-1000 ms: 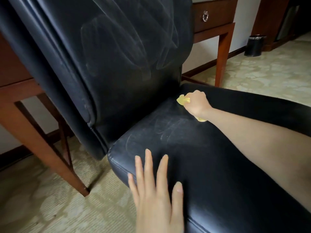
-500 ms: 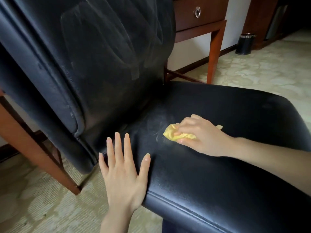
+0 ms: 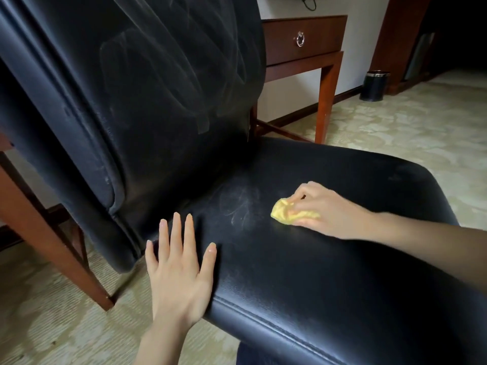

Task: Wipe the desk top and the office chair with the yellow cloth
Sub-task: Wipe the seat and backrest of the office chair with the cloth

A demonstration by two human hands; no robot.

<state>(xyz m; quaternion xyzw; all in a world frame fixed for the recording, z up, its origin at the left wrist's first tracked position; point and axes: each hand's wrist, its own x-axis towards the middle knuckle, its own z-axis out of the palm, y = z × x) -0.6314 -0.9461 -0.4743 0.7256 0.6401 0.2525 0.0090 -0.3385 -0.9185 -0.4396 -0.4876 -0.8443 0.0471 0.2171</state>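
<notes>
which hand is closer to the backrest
Left. The left hand lies flat on the edge of the seat, fingertips just beside the backrest; the right hand is farther out mid-seat, gripping the cloth.

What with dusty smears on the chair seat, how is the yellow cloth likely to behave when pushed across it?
Probably floppy: the yellow cloth sits crumpled in a wad under the right hand, holding no shape. It looks light: a loose pinch holds it bunched. On the smooth black seat it should slide easily, perhaps unfolding if pressure slackens.

Left hand [image 3: 179, 270] flat; right hand [image 3: 324, 209] curled.
</notes>
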